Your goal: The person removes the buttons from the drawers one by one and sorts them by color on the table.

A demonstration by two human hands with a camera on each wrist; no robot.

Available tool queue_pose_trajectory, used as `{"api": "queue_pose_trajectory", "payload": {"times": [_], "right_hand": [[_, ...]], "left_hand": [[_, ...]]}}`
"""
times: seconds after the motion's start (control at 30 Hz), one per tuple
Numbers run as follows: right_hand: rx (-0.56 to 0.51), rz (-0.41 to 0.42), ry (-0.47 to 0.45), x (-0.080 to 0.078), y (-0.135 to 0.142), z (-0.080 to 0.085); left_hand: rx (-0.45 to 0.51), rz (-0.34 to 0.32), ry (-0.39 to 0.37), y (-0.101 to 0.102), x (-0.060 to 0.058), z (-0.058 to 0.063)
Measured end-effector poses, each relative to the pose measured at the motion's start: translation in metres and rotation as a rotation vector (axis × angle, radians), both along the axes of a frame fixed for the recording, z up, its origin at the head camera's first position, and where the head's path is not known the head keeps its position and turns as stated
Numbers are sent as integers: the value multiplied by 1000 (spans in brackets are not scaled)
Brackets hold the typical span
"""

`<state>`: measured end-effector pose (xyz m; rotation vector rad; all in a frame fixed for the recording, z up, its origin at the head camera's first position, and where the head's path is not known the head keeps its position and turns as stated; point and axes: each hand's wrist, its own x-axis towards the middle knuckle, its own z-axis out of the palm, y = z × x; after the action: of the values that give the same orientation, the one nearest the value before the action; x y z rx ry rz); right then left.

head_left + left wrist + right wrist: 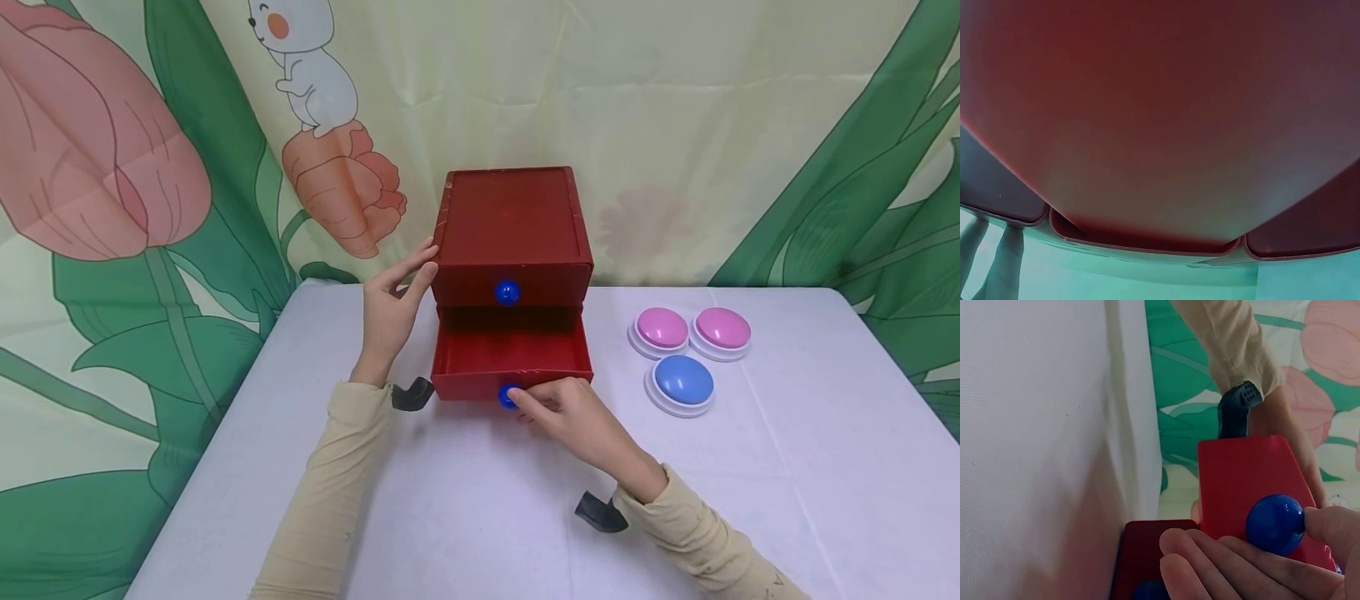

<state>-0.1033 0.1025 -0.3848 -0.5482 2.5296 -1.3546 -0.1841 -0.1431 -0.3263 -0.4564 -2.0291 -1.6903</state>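
A red drawer box (512, 218) stands at the back of the table with its middle drawer (512, 354) pulled out; the inside that shows is bare red. My right hand (579, 417) pinches the round blue knob (1275, 524) on that drawer's front, the thumb against one side of it and the fingers along the other. With fairly straight fingers, my left hand (390, 312) rests against the left side of the box. Above the drawer, another blue knob (507, 292) marks the closed top drawer. A lower closed drawer (1154, 550) appears in the right wrist view.
To the right of the box lie two pink push buttons (662, 328) and a blue push button (682, 382) on white bases. The white-covered table (480, 517) meets a printed cloth backdrop (660, 133) behind the box. Black wrist camera mounts stick out near both wrists.
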Motion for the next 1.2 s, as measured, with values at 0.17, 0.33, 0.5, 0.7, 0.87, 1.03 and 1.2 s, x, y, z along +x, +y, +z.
{"api": "queue_pose_trajectory", "payload": {"times": [0.17, 0.33, 0.5, 0.7, 0.87, 1.03, 1.2], "right_hand": [[-8, -2, 4, 0, 0, 1], [-12, -10, 14, -1, -1, 1], [-9, -25, 39, -6, -2, 0], [-15, -25, 44, -12, -4, 0], [-19, -26, 46, -18, -5, -1], [-24, -36, 46, -24, -7, -2], [-31, -34, 53, -28, -7, -3]], "left_hand": [[1, -5, 7, 0, 0, 0], [-1, -5, 7, -1, 1, 1], [14, -12, 34, -7, -15, -18], [11, -9, 46, -10, -22, -26], [9, -10, 50, -9, -22, -25], [15, -13, 50, -9, -22, -25], [13, -9, 41, -9, -22, -25]]}}
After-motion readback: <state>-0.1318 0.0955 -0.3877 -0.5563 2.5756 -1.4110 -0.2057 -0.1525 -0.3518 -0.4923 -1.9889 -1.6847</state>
